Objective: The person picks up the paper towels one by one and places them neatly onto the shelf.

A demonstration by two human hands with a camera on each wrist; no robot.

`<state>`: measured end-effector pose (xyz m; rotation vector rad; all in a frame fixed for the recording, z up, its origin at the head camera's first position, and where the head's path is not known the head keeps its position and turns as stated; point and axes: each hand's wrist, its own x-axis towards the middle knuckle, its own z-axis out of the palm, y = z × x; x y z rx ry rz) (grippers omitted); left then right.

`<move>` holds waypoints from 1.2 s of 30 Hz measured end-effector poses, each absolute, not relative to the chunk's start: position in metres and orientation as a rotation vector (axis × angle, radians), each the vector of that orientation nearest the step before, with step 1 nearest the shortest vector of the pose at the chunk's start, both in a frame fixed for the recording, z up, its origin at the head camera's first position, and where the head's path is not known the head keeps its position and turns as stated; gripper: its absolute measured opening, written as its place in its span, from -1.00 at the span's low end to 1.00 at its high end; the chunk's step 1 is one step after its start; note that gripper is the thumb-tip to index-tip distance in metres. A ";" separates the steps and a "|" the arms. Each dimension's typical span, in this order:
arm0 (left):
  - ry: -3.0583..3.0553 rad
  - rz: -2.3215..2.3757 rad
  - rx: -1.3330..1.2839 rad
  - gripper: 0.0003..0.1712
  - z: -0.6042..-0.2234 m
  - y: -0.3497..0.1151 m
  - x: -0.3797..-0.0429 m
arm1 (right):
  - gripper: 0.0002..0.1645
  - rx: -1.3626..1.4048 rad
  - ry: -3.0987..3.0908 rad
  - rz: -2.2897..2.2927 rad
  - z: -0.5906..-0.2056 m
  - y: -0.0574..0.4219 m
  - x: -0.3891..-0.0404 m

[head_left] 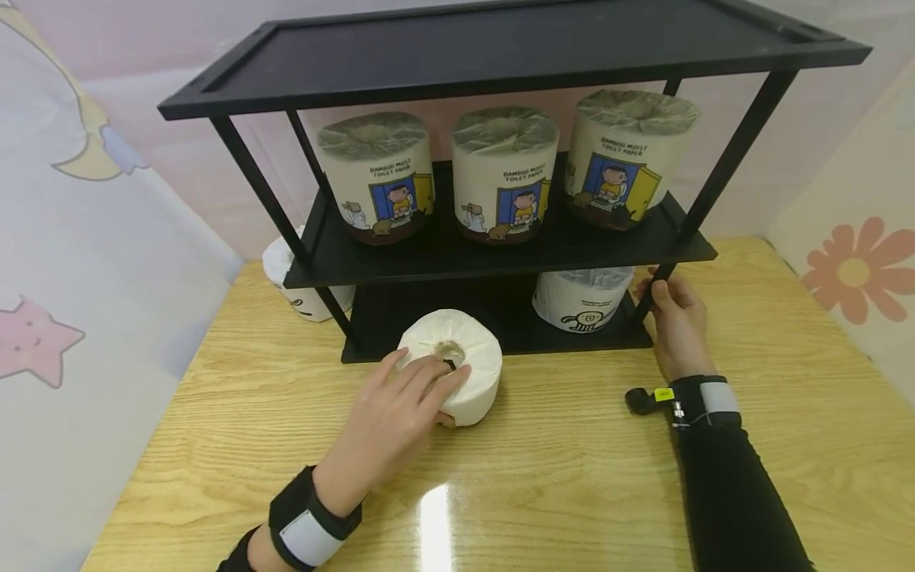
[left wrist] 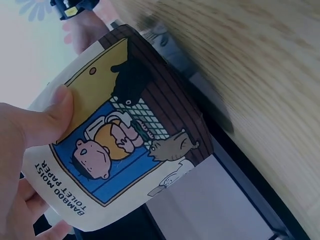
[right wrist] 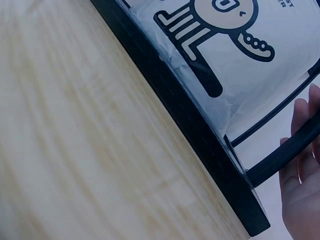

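My left hand [head_left: 396, 401] holds a wrapped toilet paper roll [head_left: 480, 389] in front of the shelf's lower tier, fingers over its top by the centre hole. In the left wrist view, the thumb presses the printed side of the roll [left wrist: 125, 135], which shows a cartoon figure, a yellow door and "Bamboo Moist Toilet Paper". At the shelf's front right post [head_left: 663, 274], my right hand [head_left: 679, 326] grips with the thumb in front and fingers behind. The right wrist view has those fingers [right wrist: 302, 160] around the dark post [right wrist: 285, 155].
The black shelf [head_left: 500, 262] carries three printed rolls on its middle tier, among them a centre one [head_left: 503, 175]. A white roll with a striped drawing [head_left: 582, 302] stands lower right. Another white roll [head_left: 279, 262] is on the wooden table [head_left: 557, 461], left of the shelf.
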<state>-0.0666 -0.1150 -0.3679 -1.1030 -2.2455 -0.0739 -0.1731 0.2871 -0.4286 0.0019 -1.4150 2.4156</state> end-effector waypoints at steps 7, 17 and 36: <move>-2.211 -0.117 -1.108 -0.23 -0.369 -0.103 -0.076 | -0.58 -0.004 -1.436 2.403 -0.429 0.289 -0.173; -2.212 -0.144 -1.088 -0.33 -0.364 -0.094 -0.083 | -0.62 0.008 -1.423 2.406 -0.430 0.289 -0.173; -2.292 -0.078 -1.031 -0.29 -0.362 -0.084 -0.098 | -0.55 0.002 -1.422 2.407 -0.430 0.287 -0.173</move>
